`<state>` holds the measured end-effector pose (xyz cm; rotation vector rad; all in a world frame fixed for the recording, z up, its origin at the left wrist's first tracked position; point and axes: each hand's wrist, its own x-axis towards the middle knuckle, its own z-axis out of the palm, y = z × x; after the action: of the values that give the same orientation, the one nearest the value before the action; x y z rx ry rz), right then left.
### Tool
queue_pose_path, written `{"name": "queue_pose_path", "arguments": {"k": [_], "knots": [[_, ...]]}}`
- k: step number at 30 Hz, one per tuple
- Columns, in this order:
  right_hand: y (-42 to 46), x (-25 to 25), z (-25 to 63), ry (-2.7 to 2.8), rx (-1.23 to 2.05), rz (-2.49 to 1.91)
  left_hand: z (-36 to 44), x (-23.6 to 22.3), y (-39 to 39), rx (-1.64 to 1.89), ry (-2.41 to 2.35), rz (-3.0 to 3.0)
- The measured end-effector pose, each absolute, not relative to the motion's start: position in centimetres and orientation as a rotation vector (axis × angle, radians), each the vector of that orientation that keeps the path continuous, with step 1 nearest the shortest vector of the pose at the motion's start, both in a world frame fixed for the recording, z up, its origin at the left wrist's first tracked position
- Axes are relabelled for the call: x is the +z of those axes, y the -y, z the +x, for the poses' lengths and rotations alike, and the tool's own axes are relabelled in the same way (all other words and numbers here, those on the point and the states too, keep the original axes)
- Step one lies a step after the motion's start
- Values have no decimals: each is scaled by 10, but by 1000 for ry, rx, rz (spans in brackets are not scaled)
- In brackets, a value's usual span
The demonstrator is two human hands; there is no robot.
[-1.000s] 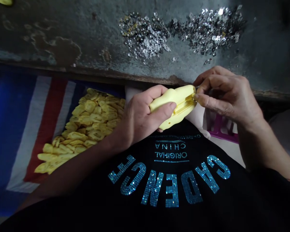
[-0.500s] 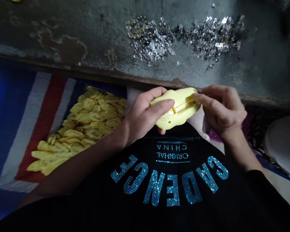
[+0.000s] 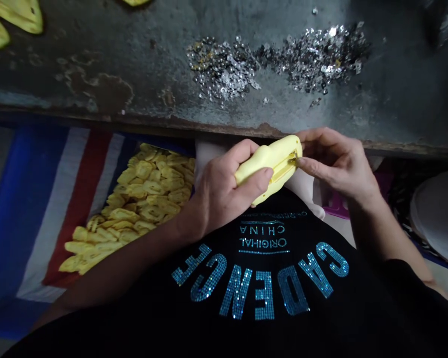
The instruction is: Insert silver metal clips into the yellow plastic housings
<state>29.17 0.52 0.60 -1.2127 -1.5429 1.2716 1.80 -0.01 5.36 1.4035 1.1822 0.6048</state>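
Yellow plastic casing [image 3: 268, 169]: turned more edge-on than in the earlier view, held just past the front edge of the bench [image 3: 142, 94]. Left hand [image 3: 222, 194] wraps it, fingers [image 3: 246, 151] curled round; right hand [image 3: 338, 161] pinches at its slot.

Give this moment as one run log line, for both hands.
left hand: holds yellow plastic piece | right hand: fingers at its slot | beside: yellow pieces on striped cloth
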Motion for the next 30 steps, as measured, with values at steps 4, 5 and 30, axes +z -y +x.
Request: {"name": "queue_pose_path", "arguments": {"k": [4, 5, 30], "knots": [[-5, 0, 288, 1492, 1205, -1210, 22, 62, -2, 530, -1136, 1585], [-3, -3, 286, 1467, 1183, -1203, 22, 63, -2, 509, -1088, 1590], [30, -33, 263, 1296, 739, -1039, 11, 20, -23, 585, -449, 1778]]}}
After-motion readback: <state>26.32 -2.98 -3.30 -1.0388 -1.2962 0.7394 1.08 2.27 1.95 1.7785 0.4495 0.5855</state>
